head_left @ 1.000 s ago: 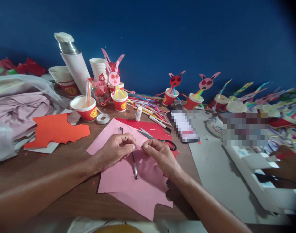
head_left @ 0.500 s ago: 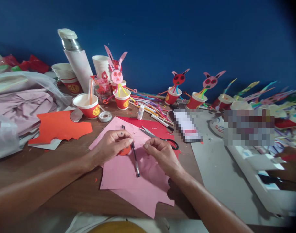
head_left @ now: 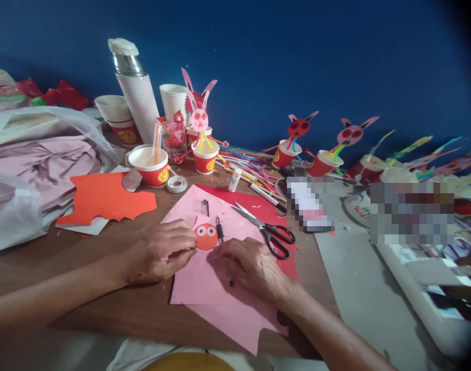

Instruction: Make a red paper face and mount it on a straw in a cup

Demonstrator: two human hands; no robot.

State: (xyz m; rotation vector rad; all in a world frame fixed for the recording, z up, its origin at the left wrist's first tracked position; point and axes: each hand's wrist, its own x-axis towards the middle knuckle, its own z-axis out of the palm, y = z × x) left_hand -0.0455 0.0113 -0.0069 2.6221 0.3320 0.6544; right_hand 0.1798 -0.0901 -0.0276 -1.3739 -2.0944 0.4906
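Observation:
An orange paper circle (head_left: 207, 238) with two round white eyes lies on pink paper (head_left: 220, 301). My left hand (head_left: 161, 250) is closed, its fingertips at the circle's left edge. My right hand (head_left: 254, 265) curls palm down across the middle of a black pen (head_left: 219, 229), just right of the circle. Its fingertips are hidden, so whether it grips the pen does not show. A pen cap (head_left: 206, 207) rests above the circle. Beyond my right hand lie scissors (head_left: 266, 226) with black handles, blades apart.
At left are orange paper (head_left: 114, 198), tape (head_left: 177, 184) and a cup (head_left: 148, 167) with straws. A glue stick (head_left: 234, 180), a phone (head_left: 308, 203) and paper-animal cups (head_left: 205, 154) stand or lie farther back. A thermos (head_left: 138, 103) leans behind. Another person's hand (head_left: 467, 286) is at far right.
Both hands have come down and apart from above the circle. The circle's eyes and the scissors now show more fully. My right hand now covers part of the pen. The view has shifted slightly left.

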